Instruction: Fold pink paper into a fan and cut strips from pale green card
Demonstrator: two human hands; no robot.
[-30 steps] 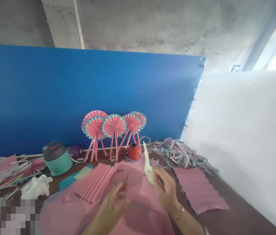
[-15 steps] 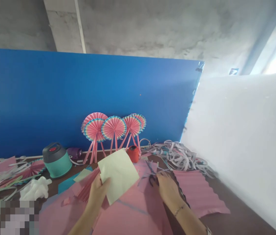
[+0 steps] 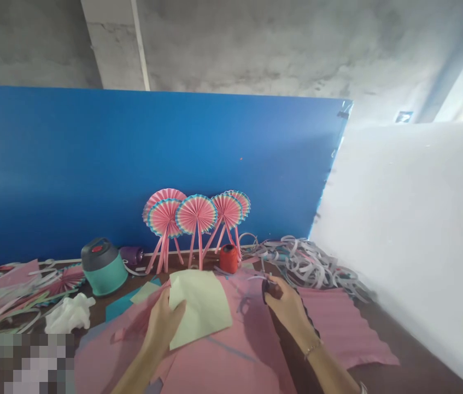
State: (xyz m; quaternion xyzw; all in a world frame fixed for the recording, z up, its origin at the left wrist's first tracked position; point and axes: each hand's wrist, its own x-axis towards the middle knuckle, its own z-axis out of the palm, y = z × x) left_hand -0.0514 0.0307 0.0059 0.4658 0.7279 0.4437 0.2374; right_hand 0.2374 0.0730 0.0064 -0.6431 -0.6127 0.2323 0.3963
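My left hand (image 3: 160, 328) pinches the lower left edge of a pale yellow paper sheet (image 3: 200, 305), which lies tilted over the pink paper sheets (image 3: 231, 361) on the table. My right hand (image 3: 286, 307) is closed around the dark handles of a pair of scissors (image 3: 265, 287), just right of the yellow sheet. A pleated pink paper (image 3: 340, 325) lies right of that hand.
Several pink-and-teal paper fans on sticks (image 3: 196, 216) lean on the blue board (image 3: 92, 164). A red spool (image 3: 228, 258), a teal container with a dark lid (image 3: 103, 265), a purple object (image 3: 132, 254), crumpled white paper (image 3: 69, 313) and a heap of paper strips (image 3: 309, 262) surround the work spot. A white board (image 3: 420, 230) stands at right.
The yellow sheet passed from my right hand to my left and now lies lower and flatter. My right hand reached to the scissors and closed on them.
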